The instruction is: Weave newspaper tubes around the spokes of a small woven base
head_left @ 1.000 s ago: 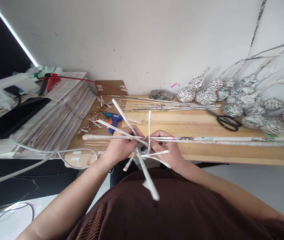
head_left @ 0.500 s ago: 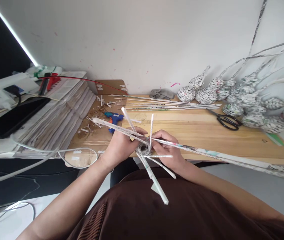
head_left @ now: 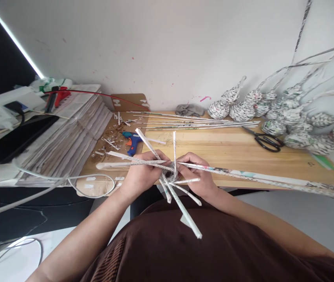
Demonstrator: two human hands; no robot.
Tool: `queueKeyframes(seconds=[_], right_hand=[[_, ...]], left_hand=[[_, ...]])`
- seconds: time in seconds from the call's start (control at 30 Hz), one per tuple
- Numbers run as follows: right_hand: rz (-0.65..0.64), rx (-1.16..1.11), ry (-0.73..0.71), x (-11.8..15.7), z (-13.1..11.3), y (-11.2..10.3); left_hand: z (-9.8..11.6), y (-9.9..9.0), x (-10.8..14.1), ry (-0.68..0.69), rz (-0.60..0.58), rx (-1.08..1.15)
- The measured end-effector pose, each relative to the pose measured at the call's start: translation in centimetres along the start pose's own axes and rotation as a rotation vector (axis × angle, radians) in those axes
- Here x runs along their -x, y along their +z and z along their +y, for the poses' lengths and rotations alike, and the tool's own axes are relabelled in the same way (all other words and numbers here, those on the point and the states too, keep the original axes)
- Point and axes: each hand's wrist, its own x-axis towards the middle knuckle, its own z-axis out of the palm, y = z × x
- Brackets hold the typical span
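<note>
Between my hands is a small round weave of rolled newspaper tubes [head_left: 171, 175], with a dark hole in its middle and several tube ends sticking out around it. My left hand [head_left: 143, 172] is closed on its left side, fingers pinching tubes that point left. On the right side, my right hand [head_left: 197, 172] pinches the weave's edge, where long paper tubes [head_left: 243, 174] run off to the right. One short tube stands upright at the back; others point toward my brown apron. The fingertips are partly hidden by the tubes.
Loose paper tubes [head_left: 196, 124] lie along the back of the wooden table [head_left: 228, 152]. Black scissors [head_left: 268, 141] and several woven paper bulbs [head_left: 243, 111] are at the right. A blue glue gun [head_left: 134, 141], paper scraps and a newspaper stack [head_left: 81, 129] are at the left.
The weave has turned slightly counterclockwise. One left-pointing tube has swung down toward me, a short tube now shows below the weave, and the long right-hand tubes have risen slightly.
</note>
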Motion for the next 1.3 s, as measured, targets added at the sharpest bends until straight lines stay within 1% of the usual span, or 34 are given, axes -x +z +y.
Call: queueKeyframes(seconds=[0.1, 0.17, 0.2, 0.27, 0.33, 0.4, 0.47, 0.53, 0.57, 0.67, 0.73, 0.77, 0.83, 0.9, 0.97, 1.17, 1.23, 1.3], right_hand=[[-0.011, 0.018, 0.007, 0.1, 0.1, -0.1], [-0.002, 0.016, 0.010, -0.1, 0.2, -0.2], [0.006, 0.011, 0.021, -0.2, 0.3, -0.2], [0.010, -0.011, 0.072, -0.6, 0.4, -0.2], [0.015, -0.042, 0.139, -0.9, 0.3, -0.3], [-0.025, -0.044, 0.190, -1.0, -0.1, -0.5], [-0.090, 0.012, 0.197, -1.0, -0.8, -0.7], [-0.129, 0.096, 0.138, -0.9, -1.7, -0.9], [-0.129, 0.150, 0.080, -0.8, -2.2, -1.0], [-0.168, 0.389, -0.163, -0.7, -3.1, -1.1], [-0.193, 0.542, -0.297, -0.7, -3.1, -1.1], [-0.185, 0.586, -0.333, -0.7, -2.9, -1.0], [-0.127, 0.602, -0.344, -0.6, -2.5, -0.9], [-0.085, 0.538, -0.312, -0.4, -2.2, -0.7], [-0.089, 0.415, -0.267, -0.1, -2.1, -0.6], [-0.201, 0.008, -0.116, 0.6, -1.8, -1.2], [-0.244, -0.121, -0.062, 0.6, -1.2, -1.5], [-0.263, -0.223, -0.038, 0.6, -0.7, -1.8]], left_hand=[[0.1, -0.5, -0.6, 0.031, -0.080, -0.022], [0.2, -0.5, -0.8, 0.020, -0.127, -0.018], [0.2, -0.5, -0.8, 0.001, -0.127, -0.015], [0.2, -0.2, -0.7, -0.047, -0.085, -0.021], [0.2, 0.1, -0.4, -0.070, 0.003, -0.030], [0.2, 0.3, 0.0, -0.058, 0.077, -0.052], [0.3, 0.5, 0.3, -0.031, 0.119, -0.083], [0.3, 0.6, 0.4, 0.001, 0.124, -0.114], [0.3, 0.6, 0.5, 0.016, 0.123, -0.125], [0.4, 0.7, 0.6, 0.014, 0.117, -0.140], [0.4, 0.7, 0.6, -0.016, 0.120, -0.151], [0.5, 0.7, 0.6, -0.037, 0.115, -0.156], [0.5, 0.8, 0.5, -0.069, 0.109, -0.159], [0.5, 0.8, 0.5, -0.075, 0.099, -0.142], [0.4, 0.9, 0.4, -0.069, 0.096, -0.116], [0.1, 0.8, 0.5, -0.094, 0.080, -0.038], [0.0, 0.8, 0.6, -0.092, 0.102, -0.037], [0.0, 0.9, 0.7, -0.089, 0.138, -0.046]])
